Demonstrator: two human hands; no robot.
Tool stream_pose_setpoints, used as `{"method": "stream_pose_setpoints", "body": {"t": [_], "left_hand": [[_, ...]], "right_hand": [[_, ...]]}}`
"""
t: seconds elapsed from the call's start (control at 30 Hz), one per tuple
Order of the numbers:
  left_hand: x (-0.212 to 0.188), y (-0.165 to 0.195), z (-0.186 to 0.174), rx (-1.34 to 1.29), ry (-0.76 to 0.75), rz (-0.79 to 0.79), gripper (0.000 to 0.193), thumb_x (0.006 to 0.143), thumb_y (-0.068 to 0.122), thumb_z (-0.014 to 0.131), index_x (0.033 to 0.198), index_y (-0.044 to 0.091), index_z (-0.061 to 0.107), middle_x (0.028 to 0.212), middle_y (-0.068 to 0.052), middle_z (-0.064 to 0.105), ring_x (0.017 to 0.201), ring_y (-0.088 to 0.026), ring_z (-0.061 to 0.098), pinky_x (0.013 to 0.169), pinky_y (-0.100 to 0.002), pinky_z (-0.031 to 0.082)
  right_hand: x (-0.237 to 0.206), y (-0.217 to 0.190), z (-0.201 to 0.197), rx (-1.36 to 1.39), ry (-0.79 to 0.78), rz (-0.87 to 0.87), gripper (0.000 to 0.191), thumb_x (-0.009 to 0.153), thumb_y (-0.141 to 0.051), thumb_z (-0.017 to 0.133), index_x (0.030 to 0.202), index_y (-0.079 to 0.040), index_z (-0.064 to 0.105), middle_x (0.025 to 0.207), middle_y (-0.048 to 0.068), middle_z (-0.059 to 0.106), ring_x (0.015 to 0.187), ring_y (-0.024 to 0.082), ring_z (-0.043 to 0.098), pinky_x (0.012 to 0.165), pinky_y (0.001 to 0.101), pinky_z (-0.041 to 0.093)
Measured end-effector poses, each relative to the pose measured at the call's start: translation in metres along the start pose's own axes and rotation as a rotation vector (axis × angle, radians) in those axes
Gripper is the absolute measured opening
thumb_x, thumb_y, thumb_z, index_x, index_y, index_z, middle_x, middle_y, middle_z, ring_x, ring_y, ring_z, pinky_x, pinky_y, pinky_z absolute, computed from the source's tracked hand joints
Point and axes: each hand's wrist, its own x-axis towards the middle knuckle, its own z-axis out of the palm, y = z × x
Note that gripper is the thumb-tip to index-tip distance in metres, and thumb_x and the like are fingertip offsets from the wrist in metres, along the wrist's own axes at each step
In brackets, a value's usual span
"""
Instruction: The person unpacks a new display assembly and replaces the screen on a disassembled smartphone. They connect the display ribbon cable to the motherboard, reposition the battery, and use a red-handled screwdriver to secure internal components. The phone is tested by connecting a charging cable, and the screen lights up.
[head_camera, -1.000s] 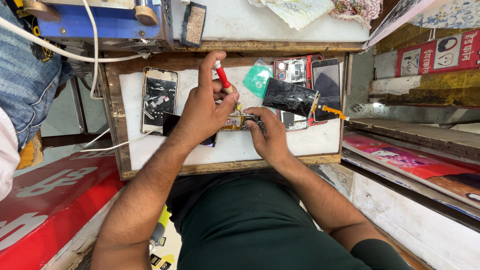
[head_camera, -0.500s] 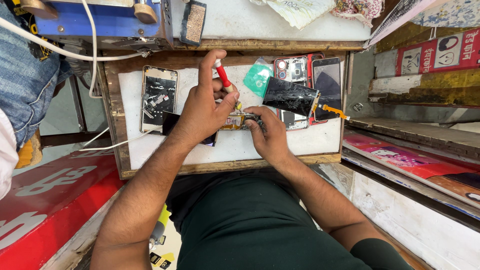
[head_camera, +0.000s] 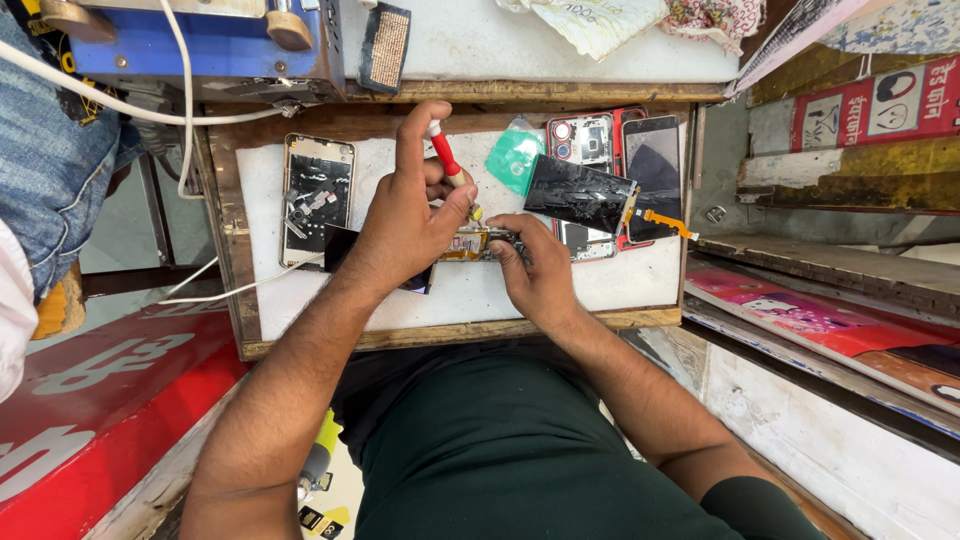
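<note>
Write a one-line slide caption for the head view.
Left hand works a red-handled screwdriver on a small circuit board steadied by the right hand, opened phones around.

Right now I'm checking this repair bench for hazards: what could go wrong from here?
The red screwdriver in the left hand could slip off the small circuit board, which only the right hand steadies. The detached black screen lies loosely across other phones and might get knocked. Its orange ribbon cable could snag.
</note>
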Motion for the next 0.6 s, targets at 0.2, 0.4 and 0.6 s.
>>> {"method": "stream_pose_setpoints", "body": {"t": [0.2, 0.4, 0.6], "left_hand": [[-0.0001, 0.0012, 0.0004, -0.021, -0.002, -0.007, 0.075, 0.104, 0.008, 0.065, 0.157, 0.021, 0.014, 0.094, -0.013, 0.078, 0.100, -0.027, 0.081, 0.097, -0.044, 0.064], [-0.0004, 0.0017, 0.0012, -0.010, -0.008, -0.029, 0.076, 0.103, 0.008, 0.066, 0.157, 0.022, 0.014, 0.093, -0.013, 0.078, 0.098, -0.027, 0.082, 0.095, -0.044, 0.065], [0.0003, 0.0014, -0.0001, 0.004, -0.001, -0.005, 0.076, 0.104, 0.008, 0.066, 0.157, 0.021, 0.013, 0.092, -0.013, 0.078, 0.098, -0.026, 0.082, 0.097, -0.045, 0.064]], "right_hand": [[0.0009, -0.0012, -0.0011, 0.004, 0.009, -0.032, 0.021, 0.103, -0.010, 0.067, 0.123, -0.006, 0.063, 0.101, 0.010, 0.070, 0.091, 0.018, 0.069, 0.078, 0.0312, 0.056], [0.0000, -0.0018, -0.0011, 0.005, 0.015, -0.022, 0.021, 0.102, -0.009, 0.067, 0.122, -0.005, 0.063, 0.101, 0.010, 0.070, 0.090, 0.019, 0.070, 0.078, 0.0314, 0.055], [0.0013, -0.0005, -0.0004, -0.001, 0.012, -0.029, 0.020, 0.102, -0.009, 0.068, 0.121, -0.005, 0.064, 0.101, 0.009, 0.070, 0.089, 0.018, 0.070, 0.077, 0.0311, 0.056]]}}
